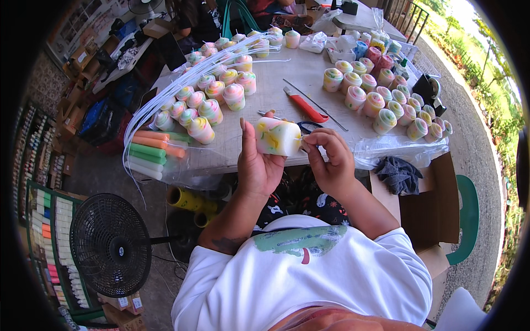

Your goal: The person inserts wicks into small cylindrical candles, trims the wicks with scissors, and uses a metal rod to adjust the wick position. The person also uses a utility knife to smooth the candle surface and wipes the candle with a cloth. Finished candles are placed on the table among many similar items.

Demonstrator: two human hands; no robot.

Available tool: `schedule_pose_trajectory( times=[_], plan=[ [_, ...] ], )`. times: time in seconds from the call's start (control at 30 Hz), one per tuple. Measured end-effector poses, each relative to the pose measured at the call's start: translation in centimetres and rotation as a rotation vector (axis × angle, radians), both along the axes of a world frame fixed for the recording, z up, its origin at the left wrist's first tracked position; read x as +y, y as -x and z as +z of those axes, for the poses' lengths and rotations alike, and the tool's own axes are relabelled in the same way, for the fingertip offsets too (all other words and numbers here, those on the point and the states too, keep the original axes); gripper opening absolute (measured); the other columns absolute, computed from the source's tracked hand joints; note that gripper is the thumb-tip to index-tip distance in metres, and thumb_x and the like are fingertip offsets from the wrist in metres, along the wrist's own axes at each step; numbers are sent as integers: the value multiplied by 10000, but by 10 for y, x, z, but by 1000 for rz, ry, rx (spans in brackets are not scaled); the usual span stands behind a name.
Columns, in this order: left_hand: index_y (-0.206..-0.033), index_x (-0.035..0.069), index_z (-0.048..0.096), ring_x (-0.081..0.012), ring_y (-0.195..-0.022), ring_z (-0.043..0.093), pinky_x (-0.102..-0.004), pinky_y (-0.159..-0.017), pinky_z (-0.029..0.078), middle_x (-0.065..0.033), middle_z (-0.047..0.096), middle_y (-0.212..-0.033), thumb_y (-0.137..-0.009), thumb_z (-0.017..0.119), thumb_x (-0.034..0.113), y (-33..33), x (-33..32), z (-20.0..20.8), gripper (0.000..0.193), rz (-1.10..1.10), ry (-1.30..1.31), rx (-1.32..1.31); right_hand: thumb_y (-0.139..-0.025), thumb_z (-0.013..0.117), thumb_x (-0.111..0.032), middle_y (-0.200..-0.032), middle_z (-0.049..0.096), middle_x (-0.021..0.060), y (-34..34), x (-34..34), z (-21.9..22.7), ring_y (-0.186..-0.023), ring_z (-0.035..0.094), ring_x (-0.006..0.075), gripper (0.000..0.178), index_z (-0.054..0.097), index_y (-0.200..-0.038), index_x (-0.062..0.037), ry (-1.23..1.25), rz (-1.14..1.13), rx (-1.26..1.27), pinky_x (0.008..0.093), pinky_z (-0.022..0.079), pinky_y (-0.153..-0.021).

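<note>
A white pillar candle point(279, 138) with yellow, green and pink swirls lies sideways over the table's near edge. My left hand point(259, 163) is closed around it, palm up, with the thumb standing along its end. My right hand point(331, 160) pinches at the candle's flat right end, on what looks like its thin wick; the fingertips partly hide it. Just beyond the hands lie dark-handled scissors point(310, 127), partly covered by the candle and hand. A red-handled knife point(306, 106) and a thin metal rod point(320, 107) rest farther back on the table point(276, 80).
Several swirled candles point(234, 97) stand at left, with long white wick strands point(182, 74) across them. More cups of swirled candles point(385, 120) stand at right. Coloured wax sticks point(148, 144) lie front left. A fan point(110, 245), cardboard box point(430, 198) and dark cloth point(397, 174) are nearby.
</note>
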State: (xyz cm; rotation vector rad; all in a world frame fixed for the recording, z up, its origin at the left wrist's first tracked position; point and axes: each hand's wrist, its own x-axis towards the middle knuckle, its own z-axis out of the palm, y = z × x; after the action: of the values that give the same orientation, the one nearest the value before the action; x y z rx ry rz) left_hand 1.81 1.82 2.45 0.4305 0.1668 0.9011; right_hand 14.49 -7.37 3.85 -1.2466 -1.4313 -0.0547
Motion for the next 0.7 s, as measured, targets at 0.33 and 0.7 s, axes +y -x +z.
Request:
schedule_pose_trajectory(
  times=[0.33, 0.7],
  plan=[
    [-1288, 14, 458, -235, -1086, 598, -365, -924, 505, -137, 592, -1166, -945, 477, 511, -3, -6, 3, 604, 95, -88, 75, -748, 651, 78, -871, 663, 108, -4, -5, 6, -778, 664, 228, 165, 619, -886, -7, 61, 122, 140, 308, 528, -686],
    [-1341, 26, 422, -241, -1116, 576, -386, -969, 468, -137, 580, -1188, -994, 338, 495, -1, -6, -1, 589, -25, -23, -61, -769, 672, 54, -880, 661, 105, -5, -4, 3, -787, 661, 200, 119, 627, -868, 5, 106, 169, 226, 289, 521, -682]
  ],
)
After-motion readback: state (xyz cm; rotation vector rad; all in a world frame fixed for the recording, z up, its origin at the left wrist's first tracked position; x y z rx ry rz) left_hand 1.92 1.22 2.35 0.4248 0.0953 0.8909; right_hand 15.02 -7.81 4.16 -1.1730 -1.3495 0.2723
